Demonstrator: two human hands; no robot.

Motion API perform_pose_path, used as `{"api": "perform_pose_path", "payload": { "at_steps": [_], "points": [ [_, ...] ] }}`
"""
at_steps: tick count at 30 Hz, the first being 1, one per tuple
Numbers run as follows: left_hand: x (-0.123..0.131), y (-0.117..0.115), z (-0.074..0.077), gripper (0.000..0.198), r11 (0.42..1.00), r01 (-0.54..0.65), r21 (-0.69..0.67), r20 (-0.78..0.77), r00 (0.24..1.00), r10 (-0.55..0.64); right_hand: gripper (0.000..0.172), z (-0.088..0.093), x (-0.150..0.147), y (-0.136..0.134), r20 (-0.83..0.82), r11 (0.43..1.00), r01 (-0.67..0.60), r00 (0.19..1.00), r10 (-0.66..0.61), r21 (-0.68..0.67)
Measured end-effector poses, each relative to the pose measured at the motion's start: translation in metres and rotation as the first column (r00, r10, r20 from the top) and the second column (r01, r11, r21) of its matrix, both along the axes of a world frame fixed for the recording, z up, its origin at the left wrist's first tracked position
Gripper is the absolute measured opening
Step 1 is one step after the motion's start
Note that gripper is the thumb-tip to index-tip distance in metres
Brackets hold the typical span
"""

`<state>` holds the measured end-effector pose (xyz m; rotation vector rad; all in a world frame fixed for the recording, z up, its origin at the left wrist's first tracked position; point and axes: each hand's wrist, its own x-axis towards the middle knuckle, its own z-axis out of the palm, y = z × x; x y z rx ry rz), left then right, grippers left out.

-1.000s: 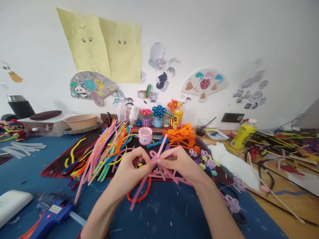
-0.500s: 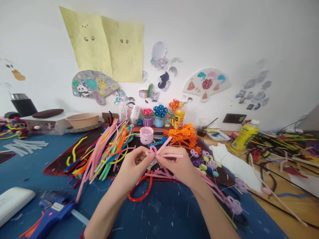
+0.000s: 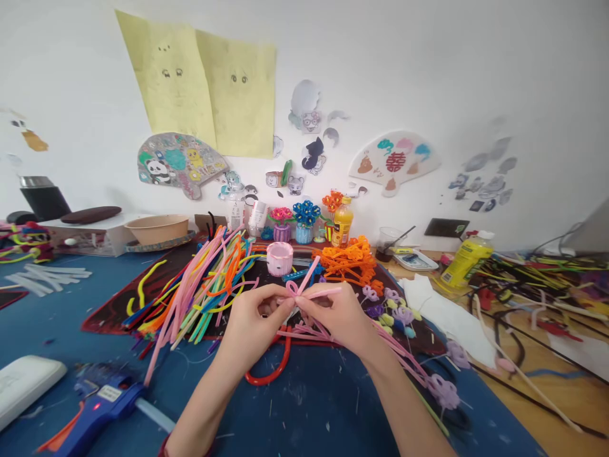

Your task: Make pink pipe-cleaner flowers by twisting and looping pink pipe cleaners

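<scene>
Between both hands is a pink pipe cleaner (image 3: 311,274), bent into small loops at the middle with two straight ends pointing up and right. My left hand (image 3: 261,317) pinches its looped part between thumb and forefinger. My right hand (image 3: 333,314) pinches it close beside, thumb tip near the left thumb. Below and behind the hands lie red-handled scissors (image 3: 271,376), partly hidden, and more pink pipe cleaners (image 3: 399,352). A pink cup (image 3: 280,259) made of pipe cleaners stands just beyond the fingers.
A bundle of coloured pipe cleaners (image 3: 200,285) lies left on the dark mat, orange pipe-cleaner flowers (image 3: 349,260) at right. A blue glue gun (image 3: 102,400) with a lit red light rests at front left. Purple flowers (image 3: 445,390) and white paper (image 3: 451,317) are on the right.
The pink pipe cleaner's free ends have swung slightly left and the loops look narrower. Both hands keep their pinch, with the right fingers curled a little closer in.
</scene>
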<state>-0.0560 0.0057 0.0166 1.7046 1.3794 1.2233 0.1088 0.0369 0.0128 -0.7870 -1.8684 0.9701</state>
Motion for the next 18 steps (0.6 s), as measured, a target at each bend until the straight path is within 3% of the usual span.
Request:
{"api": "perform_pose_path", "payload": {
  "at_steps": [2, 6, 10, 15, 18],
  "points": [
    [0.0, 0.001, -0.001, 0.028, 1.0, -0.004, -0.02, 0.077, 0.997, 0.006, 0.023, 0.0, -0.001, 0.0, 0.001, 0.999, 0.011, 1.0, -0.011, 0.031],
    [0.0, 0.003, -0.004, 0.029, 0.997, -0.026, -0.073, 0.196, 0.98, 0.04, 0.017, -0.002, -0.004, 0.0, 0.042, 0.971, 0.071, 0.996, -0.083, 0.229],
    [0.0, 0.004, -0.006, 0.034, 0.986, 0.004, -0.166, 0.215, 0.976, 0.032, 0.019, -0.009, -0.005, 0.002, 0.091, 0.901, 0.094, 0.985, -0.146, 0.424],
    [0.001, 0.001, 0.0, 0.036, 0.96, 0.128, -0.249, 0.377, 0.926, -0.026, 0.023, -0.014, -0.004, 0.001, 0.067, 0.763, 0.123, 0.975, -0.213, 0.635],
    [0.004, -0.002, 0.005, 0.032, 0.978, 0.09, -0.19, 0.396, 0.918, -0.008, 0.024, -0.009, -0.004, -0.003, 0.072, 0.753, 0.138, 0.968, -0.239, 0.643]
  ]
}}
